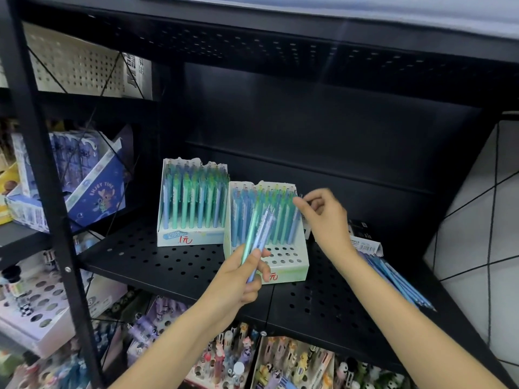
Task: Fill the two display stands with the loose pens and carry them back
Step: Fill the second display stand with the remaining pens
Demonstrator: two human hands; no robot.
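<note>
While your left hand (238, 279) grips a small bundle of blue and green pens (259, 234) at centre frame, your right hand (323, 217) pinches one pen at the back right corner of the nearer white cardboard display stand (286, 265), whose front holes are empty. Behind it to the left, a second white stand (191, 203) looks full. More loose blue pens (398, 279) lie at right, behind your right forearm. Both stands sit on a black perforated metal shelf (157, 262); blue cartoon boxes (92, 192) crowd the left, and novelty pens (280, 363) fill the bottom.
</note>
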